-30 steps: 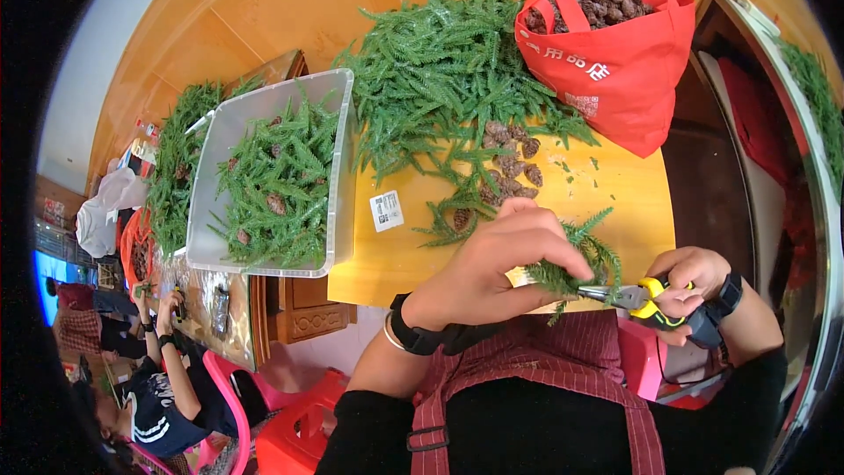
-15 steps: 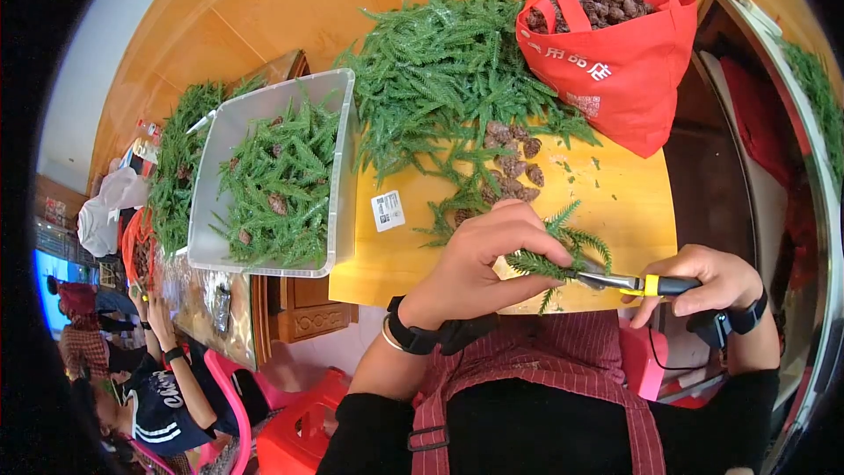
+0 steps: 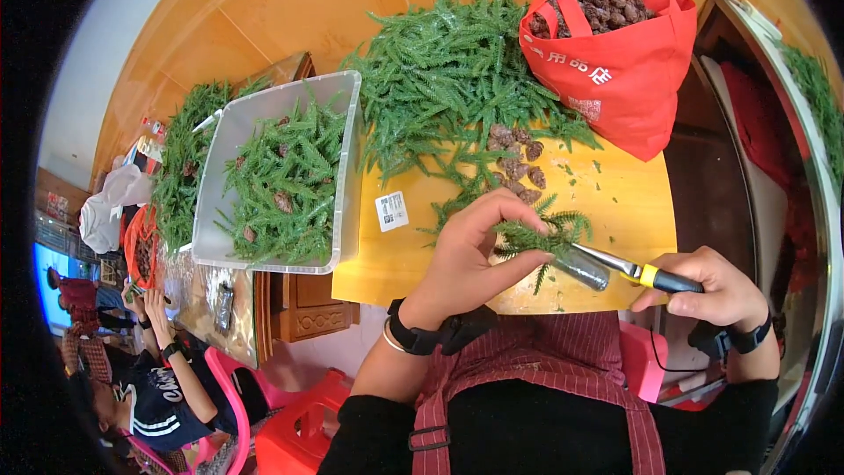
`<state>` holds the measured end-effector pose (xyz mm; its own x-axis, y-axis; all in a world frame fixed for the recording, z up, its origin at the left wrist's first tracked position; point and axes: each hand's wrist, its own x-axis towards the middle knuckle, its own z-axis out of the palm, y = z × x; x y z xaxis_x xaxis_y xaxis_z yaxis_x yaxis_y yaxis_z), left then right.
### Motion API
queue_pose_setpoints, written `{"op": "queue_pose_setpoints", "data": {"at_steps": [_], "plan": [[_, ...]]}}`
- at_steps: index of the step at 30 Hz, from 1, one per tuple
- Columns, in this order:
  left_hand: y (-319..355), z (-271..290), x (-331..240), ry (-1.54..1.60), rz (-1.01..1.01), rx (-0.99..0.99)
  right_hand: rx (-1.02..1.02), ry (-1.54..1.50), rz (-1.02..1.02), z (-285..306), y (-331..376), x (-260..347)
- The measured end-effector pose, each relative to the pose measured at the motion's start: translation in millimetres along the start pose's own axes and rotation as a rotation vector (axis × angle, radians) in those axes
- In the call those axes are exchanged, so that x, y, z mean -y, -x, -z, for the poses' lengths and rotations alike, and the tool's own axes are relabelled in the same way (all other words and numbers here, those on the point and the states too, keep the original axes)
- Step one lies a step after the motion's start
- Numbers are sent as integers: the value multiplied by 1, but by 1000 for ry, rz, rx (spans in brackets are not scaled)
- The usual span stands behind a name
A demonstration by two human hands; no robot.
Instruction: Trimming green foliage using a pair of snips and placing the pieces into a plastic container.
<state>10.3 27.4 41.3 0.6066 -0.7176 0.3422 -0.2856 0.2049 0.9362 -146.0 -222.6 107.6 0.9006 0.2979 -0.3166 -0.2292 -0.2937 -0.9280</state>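
Observation:
My left hand (image 3: 475, 251) pinches a green artificial pine sprig (image 3: 567, 229) between thumb and fingers over the table's near edge. My right hand (image 3: 716, 288) is closed around pliers (image 3: 652, 276) with black and yellow handles. Their metal jaws point left and reach the sprig's lower end; whether they grip its stem I cannot tell. Just below the jaws lies a short greyish, see-through cylinder (image 3: 589, 271). Brown pine cones (image 3: 519, 167) lie in a small heap beyond my left hand, beside loose green sprigs (image 3: 462, 202).
A large pile of pine sprigs (image 3: 440, 70) covers the back of the yellow table (image 3: 629, 202). A red bag (image 3: 615, 79) of pine cones stands back right. At left is a clear plastic bin (image 3: 347, 176) with sprigs and cones. Farther left, a co-worker (image 3: 167, 396) sits near a red stool (image 3: 303, 431).
The pliers' jaws have swung up and away from me toward the sprig, uncovering the greyish cylinder. My left hand has shifted slightly left with the sprig.

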Motion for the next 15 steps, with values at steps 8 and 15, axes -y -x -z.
{"op": "queue_pose_setpoints", "data": {"at_steps": [8,15], "plan": [[0,-3,-8,-55,0,-28,-275,246,178,-16,-10,-12],[-2,-6,-2,105,3,-86,-373,479,370,-20,-22,-26]]}}
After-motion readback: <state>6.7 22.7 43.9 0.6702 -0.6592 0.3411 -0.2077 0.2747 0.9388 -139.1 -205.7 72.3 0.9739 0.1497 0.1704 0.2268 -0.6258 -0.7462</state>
